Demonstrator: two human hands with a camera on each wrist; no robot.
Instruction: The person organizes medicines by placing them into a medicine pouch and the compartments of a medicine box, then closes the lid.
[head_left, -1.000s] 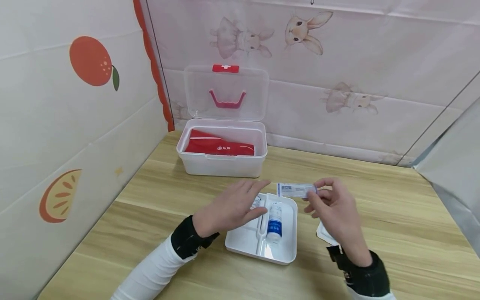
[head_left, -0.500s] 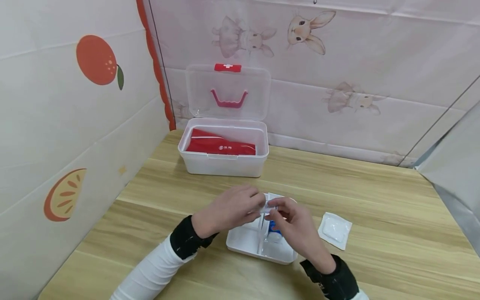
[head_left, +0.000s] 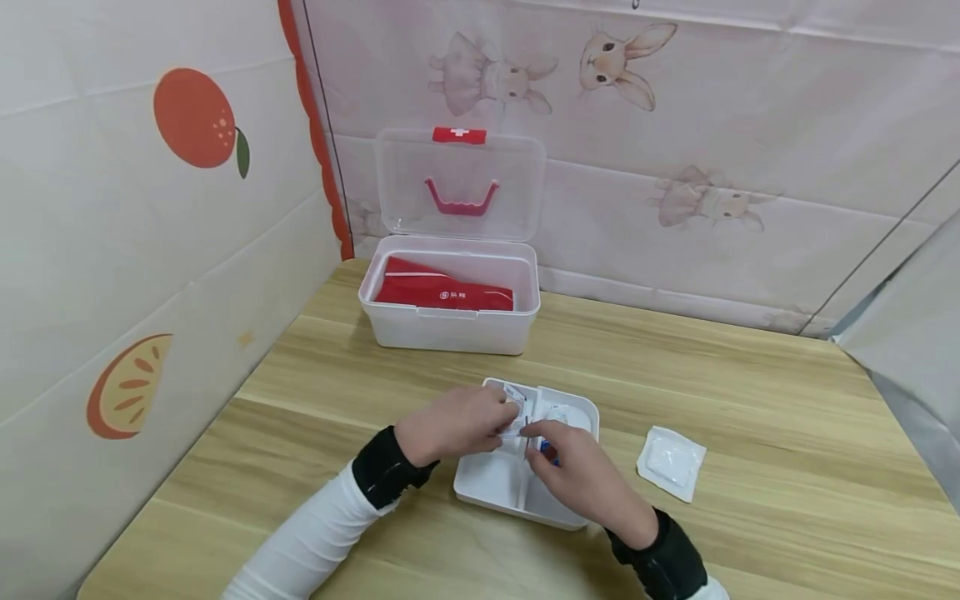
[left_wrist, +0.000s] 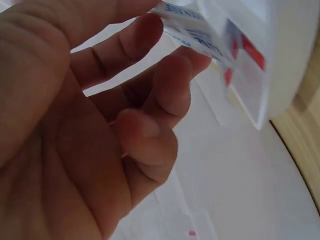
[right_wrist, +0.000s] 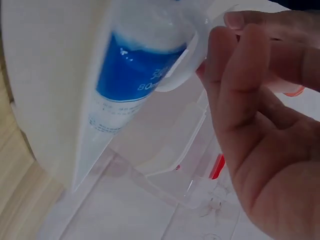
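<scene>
The left hand (head_left: 461,422) is over the rear left compartment of a white divided tray (head_left: 483,483). Its thumb and index finger pinch a small flat packet (left_wrist: 195,30) with blue print, while the other fingers are bent below. Close by, the right hand (head_left: 585,475) hovers over the tray's divider, its index fingertip and thumb apart and pointing at the left hand. Beneath the right hand, a white bottle with a blue label (right_wrist: 140,70) lies in the right compartment, mostly hidden from the head view.
A square white sealed pad packet (head_left: 672,463) lies on the wooden table (head_left: 765,417) right of the tray. Behind the tray stands a clear plastic first-aid box (head_left: 450,333), lid up, with a red pouch (head_left: 450,292) inside. Printed cloth walls border the table.
The right hand brought the packet leftward to the left hand over the tray. The left hand now pinches it, and the right fingers have parted. The square pad packet came into full view.
</scene>
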